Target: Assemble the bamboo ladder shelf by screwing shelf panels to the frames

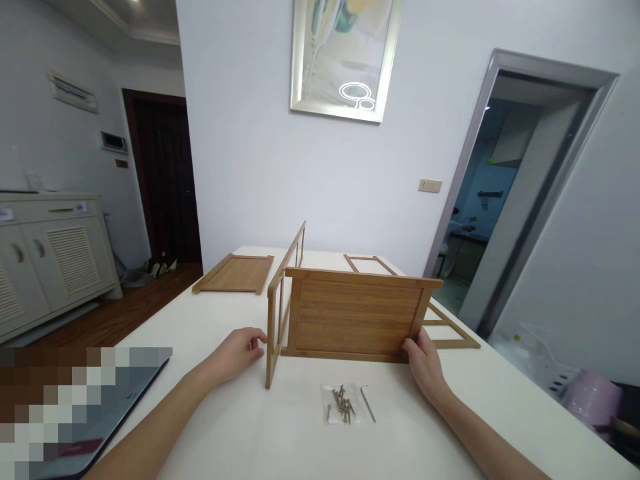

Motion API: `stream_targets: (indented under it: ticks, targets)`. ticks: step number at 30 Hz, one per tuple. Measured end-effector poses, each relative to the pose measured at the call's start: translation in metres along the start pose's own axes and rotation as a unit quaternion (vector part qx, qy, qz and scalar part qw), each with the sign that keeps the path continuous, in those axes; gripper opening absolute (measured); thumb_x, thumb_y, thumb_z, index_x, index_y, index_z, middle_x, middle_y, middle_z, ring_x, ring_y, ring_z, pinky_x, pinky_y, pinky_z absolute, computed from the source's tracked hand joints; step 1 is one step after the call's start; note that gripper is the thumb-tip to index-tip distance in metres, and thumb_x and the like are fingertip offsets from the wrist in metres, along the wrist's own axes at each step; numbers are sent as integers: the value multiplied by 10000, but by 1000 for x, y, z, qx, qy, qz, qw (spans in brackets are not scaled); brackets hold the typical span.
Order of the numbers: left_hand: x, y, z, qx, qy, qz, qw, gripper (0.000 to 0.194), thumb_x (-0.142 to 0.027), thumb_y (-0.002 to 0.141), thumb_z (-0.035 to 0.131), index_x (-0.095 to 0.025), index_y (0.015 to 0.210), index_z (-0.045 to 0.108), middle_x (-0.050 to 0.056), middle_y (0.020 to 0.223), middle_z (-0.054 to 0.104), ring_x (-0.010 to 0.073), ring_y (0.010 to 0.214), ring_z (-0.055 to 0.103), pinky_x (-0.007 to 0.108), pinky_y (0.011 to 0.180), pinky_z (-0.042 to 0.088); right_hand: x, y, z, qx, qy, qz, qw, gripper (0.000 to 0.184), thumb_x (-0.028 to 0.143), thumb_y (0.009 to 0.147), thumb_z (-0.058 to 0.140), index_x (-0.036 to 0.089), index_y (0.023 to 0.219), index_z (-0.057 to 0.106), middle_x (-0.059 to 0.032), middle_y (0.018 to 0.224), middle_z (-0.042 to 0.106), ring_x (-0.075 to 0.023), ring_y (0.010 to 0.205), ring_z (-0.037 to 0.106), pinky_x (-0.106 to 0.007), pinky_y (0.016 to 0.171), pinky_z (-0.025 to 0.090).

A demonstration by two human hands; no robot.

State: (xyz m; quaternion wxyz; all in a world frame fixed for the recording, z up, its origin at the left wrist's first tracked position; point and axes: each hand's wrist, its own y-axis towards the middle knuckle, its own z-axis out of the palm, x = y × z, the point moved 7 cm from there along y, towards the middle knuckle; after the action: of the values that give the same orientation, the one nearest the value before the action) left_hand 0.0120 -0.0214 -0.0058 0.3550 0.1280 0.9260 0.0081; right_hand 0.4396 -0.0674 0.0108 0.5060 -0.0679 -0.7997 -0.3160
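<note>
Panel (pixel 357 317): upright on the surface (pixel 250 440), right hand (pixel 425 370) grasping its right end.
Frame (pixel 271 333): stood at the panel's left end; whether fastened, hard to see.
Left hand (pixel 245 353): curled, gripping nothing, left of the panel.
Unfitted: bagged screws (pixel 343 403), hex key (pixel 369 405) before the panel; second panel (pixel 243 273), second frame (pixel 457 344) flat behind.

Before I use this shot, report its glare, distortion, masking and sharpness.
Head view: bright ring reflections mark the framed artwork; head view: the door frame leans, probably from wide-angle distortion; head view: coarse pixel blocks cover the lower left corner; head view: the upright wooden panel shows visible grain.
</note>
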Motion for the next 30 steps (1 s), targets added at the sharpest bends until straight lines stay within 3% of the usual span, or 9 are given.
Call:
stream_targets:
  ticks: [4, 19, 30]
  targets:
    - [-4, 3, 10, -6, 7, 9, 1000, 146, -249, 729, 573, -203, 798, 693, 38, 804, 680, 220, 788, 620, 282, 693, 421, 2, -1, -1, -2, -2, 4, 1000, 138, 288, 647, 471, 229, 767, 507, 20, 714, 576, -205, 727, 498, -314, 653, 392]
    - [-14, 1, 18, 3, 36, 52, 998, 104, -172, 762, 542, -218, 762, 636, 18, 817, 667, 199, 808, 624, 259, 706, 411, 5, -2, -2, -1, -12, 21, 1000, 116, 294, 626, 460, 239, 728, 470, 26, 674, 538, -195, 687, 466, -310, 623, 360]
    - [-14, 1, 18, 1, 47, 69, 996, 131, -132, 778, 478, -216, 770, 579, 15, 825, 656, 190, 808, 619, 265, 703, 416, 1, 0, -1, 3, -10, 11, 1000, 189, 308, 640, 461, 233, 804, 514, -5, 804, 618, -227, 783, 518, -330, 697, 398]
